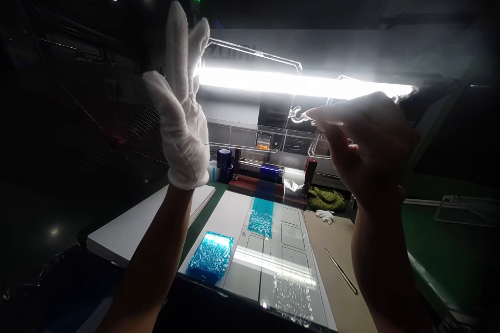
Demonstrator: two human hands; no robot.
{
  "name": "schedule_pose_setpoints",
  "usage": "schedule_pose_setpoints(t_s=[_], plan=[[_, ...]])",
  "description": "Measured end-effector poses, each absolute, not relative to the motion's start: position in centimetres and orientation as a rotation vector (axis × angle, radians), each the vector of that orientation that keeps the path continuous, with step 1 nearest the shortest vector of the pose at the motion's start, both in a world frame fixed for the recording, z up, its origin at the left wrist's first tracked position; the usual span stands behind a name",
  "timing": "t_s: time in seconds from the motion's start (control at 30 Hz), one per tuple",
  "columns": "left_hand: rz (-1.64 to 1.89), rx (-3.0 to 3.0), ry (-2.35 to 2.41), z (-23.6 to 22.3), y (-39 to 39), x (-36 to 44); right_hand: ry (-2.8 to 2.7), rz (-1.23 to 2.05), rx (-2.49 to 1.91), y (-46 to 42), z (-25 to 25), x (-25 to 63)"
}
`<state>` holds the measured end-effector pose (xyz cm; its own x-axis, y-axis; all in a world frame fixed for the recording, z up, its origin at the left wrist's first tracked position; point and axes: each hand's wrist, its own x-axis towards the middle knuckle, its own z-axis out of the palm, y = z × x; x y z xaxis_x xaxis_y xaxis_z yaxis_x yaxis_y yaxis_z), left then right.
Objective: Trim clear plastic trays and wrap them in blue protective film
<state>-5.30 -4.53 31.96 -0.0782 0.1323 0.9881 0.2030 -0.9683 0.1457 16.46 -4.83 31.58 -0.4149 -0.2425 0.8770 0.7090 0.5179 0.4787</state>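
Note:
My left hand (183,114), in a white glove, is raised with some fingers stretched. It grips the left side of a thin clear panel (255,53) with rounded corners, upright before a bright tube lamp. My bare right hand (363,140) is closed in a pinch at the panel's right side. Between its fingertips is a small curled clear piece (297,114), apparently film. Another clear rounded outline (312,148) shows beside it, partly behind my right hand; I cannot tell whether it is film or a second panel.
Below lies a white board (250,260) bearing outlined panels and blue film patches (211,257). A tape holder (269,187) with blue and clear rolls stands behind. Tweezers (340,270) lie at the right, near a green spotted pouch (326,199). White sheets (144,223) are stacked left.

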Motion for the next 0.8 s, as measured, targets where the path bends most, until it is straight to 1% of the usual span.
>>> schedule_pose_setpoints(t_s=[0.17,0.27,0.37,0.47,0.5,0.57,0.63,0.67,0.73,0.8], plan=[[-2.274,-2.086,-0.479,32.2,-5.2,-4.7,-1.669,-1.154,-0.318,-4.9,31.8,16.8],[-2.245,-2.109,-0.511,30.8,-4.9,-4.6,-1.713,-1.103,-0.359,-4.8,30.7,16.9],[-2.202,-2.151,-0.613,26.1,-4.6,-5.1,-1.868,-0.972,-0.433,-4.5,27.3,17.1],[-2.119,-2.263,-0.933,19.1,-5.1,-6.3,-2.074,-0.765,-0.527,-4.4,22.3,17.4],[-2.018,-2.346,-1.054,16.8,-5.5,-6.9,-2.139,-0.701,-0.557,-4.4,20.6,17.5],[-1.578,-2.473,-1.446,12.8,-6.2,-7.9,-2.262,-0.598,-0.617,-4.5,17.5,17.7],[-1.150,-2.400,-1.575,10.1,-6.7,-8.3,-2.356,-0.529,-0.668,-4.7,15.2,17.7],[-1.000,-2.340,-1.579,9.3,-6.9,-8.2,-2.389,-0.505,-0.685,-4.8,14.4,17.7],[-0.836,-2.231,-1.537,8.3,-7.0,-7.3,-2.430,-0.471,-0.701,-5.1,13.3,17.4],[-0.748,-2.194,-1.467,7.9,-6.9,-6.0,-2.454,-0.443,-0.707,-5.3,12.6,16.9]])
